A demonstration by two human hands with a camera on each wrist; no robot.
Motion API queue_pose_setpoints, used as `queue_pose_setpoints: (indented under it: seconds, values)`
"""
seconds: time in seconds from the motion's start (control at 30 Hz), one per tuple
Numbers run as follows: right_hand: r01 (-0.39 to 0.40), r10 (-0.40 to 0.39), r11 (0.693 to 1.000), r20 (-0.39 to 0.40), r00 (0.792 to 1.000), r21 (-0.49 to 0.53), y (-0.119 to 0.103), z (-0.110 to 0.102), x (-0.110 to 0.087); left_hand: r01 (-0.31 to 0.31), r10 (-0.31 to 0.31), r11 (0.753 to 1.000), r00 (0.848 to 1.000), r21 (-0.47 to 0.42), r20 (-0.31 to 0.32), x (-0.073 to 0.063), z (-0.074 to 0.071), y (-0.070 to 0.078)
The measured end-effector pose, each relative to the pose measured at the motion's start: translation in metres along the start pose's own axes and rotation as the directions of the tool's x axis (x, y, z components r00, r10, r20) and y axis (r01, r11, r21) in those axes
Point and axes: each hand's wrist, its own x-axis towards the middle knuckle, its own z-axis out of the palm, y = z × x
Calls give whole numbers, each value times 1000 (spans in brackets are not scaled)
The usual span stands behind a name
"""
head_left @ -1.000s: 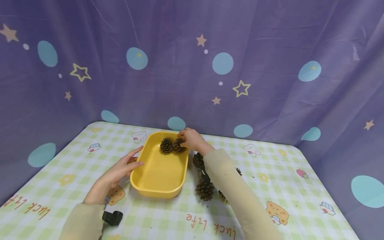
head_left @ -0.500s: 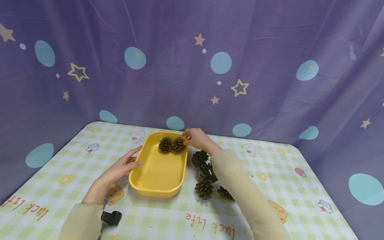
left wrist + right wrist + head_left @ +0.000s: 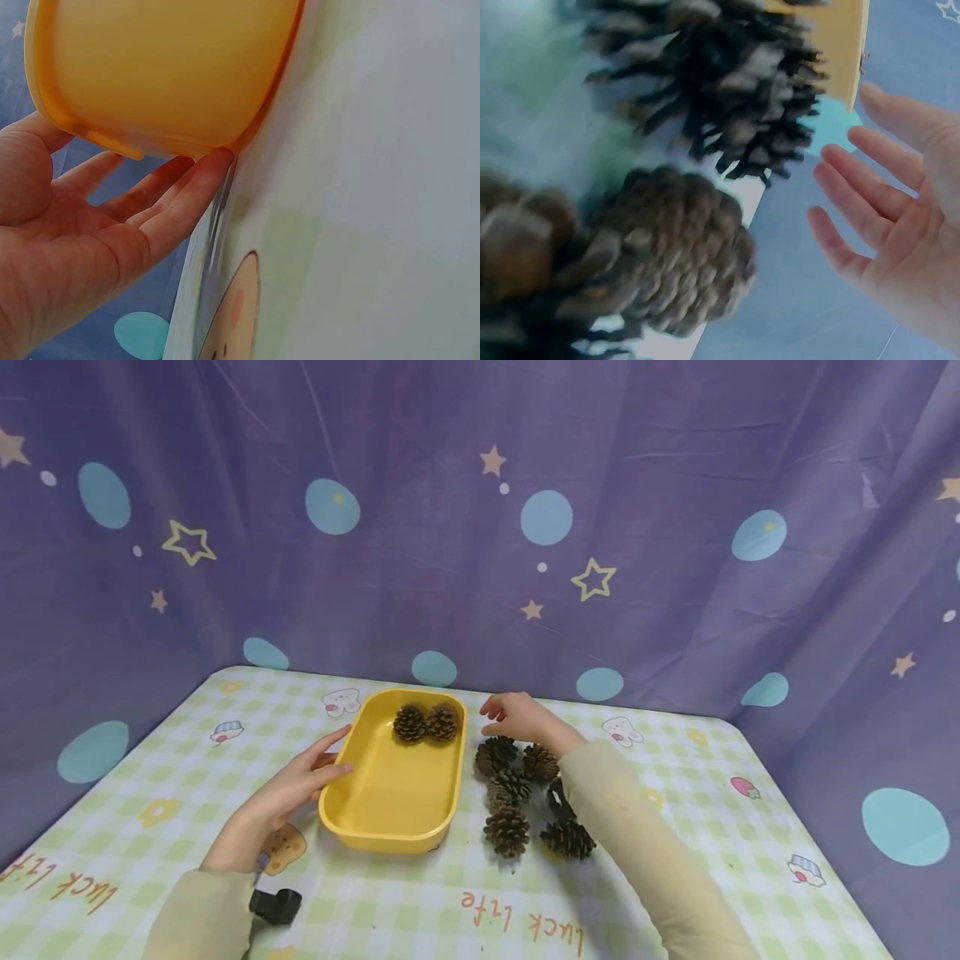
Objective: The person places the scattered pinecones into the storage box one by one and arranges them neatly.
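My left hand (image 3: 296,783) is at the left side of a yellow plastic basin (image 3: 390,835). Its thumb hooks over the rim while its fingertips touch the outer wall, as the left wrist view of the basin (image 3: 172,67) shows. Two brown pine cones (image 3: 442,722) sit side by side at the basin's far end. To the right of the basin, my right hand (image 3: 525,720) hovers with loosely bent fingers and nothing in them. Just below it lies a loose group of several pine cones (image 3: 507,832). Close pine cones (image 3: 690,251) appear blurred beside the spread fingers in the right wrist view.
A green-and-white checked tablecloth (image 3: 405,902) covers the table. Behind it hangs a purple curtain (image 3: 450,568) printed with stars and dots. A small black device (image 3: 275,906) is at the left wrist.
My right hand has let go of a pine cone at the basin's far right corner and moved right, over the loose pine cones. The left hand has stayed on the basin.
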Motion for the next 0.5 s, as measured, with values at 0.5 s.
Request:
queue_pose_setpoints:
  seconds: [0.5]
  values:
    - [3, -24, 993, 171, 985, 122, 26, 2, -18, -5, 5, 1000, 1000, 7, 3, 2, -1, 1]
